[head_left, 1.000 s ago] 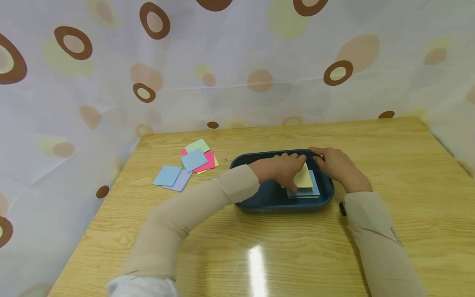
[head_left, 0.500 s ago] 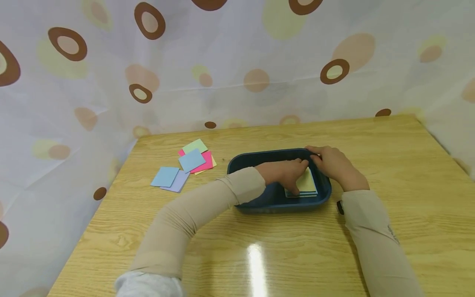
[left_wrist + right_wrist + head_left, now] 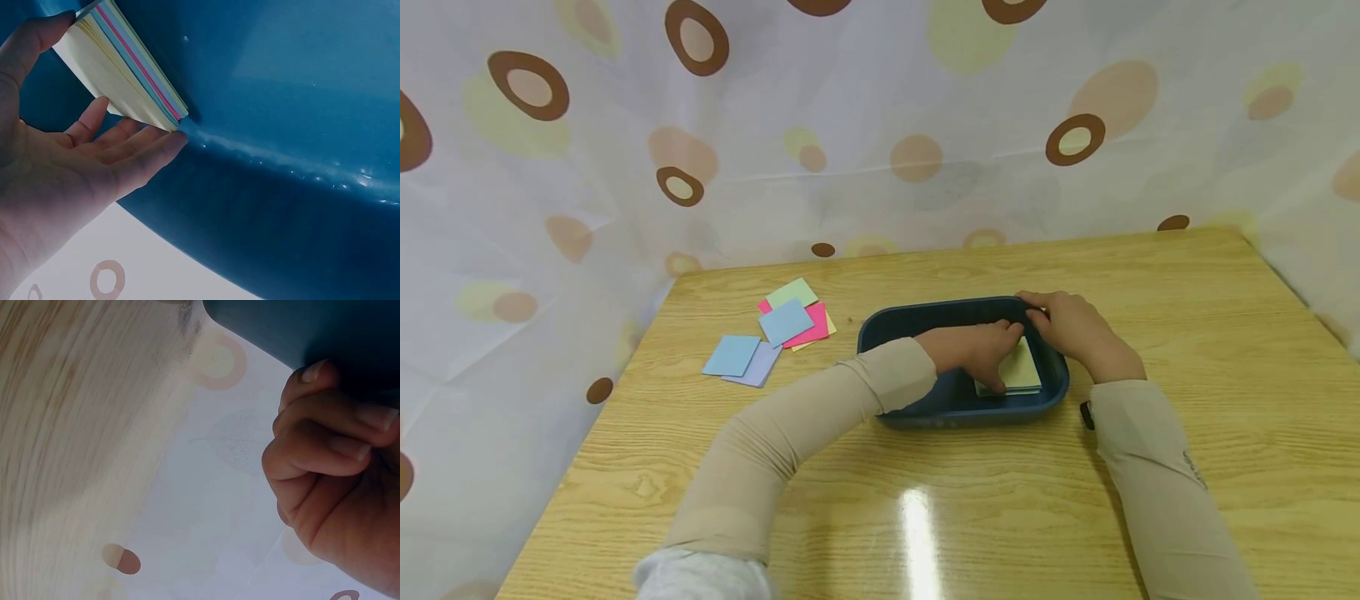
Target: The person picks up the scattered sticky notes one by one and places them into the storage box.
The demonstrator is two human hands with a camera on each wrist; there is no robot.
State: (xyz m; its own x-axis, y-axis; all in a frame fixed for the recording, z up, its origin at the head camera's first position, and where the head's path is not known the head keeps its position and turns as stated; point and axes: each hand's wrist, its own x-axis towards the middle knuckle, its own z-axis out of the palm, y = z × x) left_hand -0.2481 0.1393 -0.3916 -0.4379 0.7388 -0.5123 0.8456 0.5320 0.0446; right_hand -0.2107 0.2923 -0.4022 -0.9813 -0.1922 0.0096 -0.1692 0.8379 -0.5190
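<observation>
A dark blue plastic tray (image 3: 955, 417) with raised sides stands on the wooden table. Inside its right end lies a stack of sticky notes (image 3: 1022, 365), pale yellow on top. The left wrist view shows yellow, blue and pink layers along the edge of this stack (image 3: 134, 65). My left hand (image 3: 973, 348) reaches into the tray and holds the stack between thumb and fingertips at opposite edges. At the tray's back right corner, my right hand (image 3: 1078, 332) grips the rim, fingers curled (image 3: 331, 444) outside the wall.
Left of the tray, loose sticky notes lie in two overlapping groups: a light blue note (image 3: 731, 356) over a lavender one (image 3: 762, 367), and behind them green (image 3: 792, 292), blue (image 3: 786, 322), pink (image 3: 818, 321) and yellow ones. A patterned curtain (image 3: 850, 125) hangs behind the table.
The yellow notes, earlier askew over the blue ones, now lie nearly flush with them as one stack. My left hand has shifted slightly with them. The right hand stays on the rim.
</observation>
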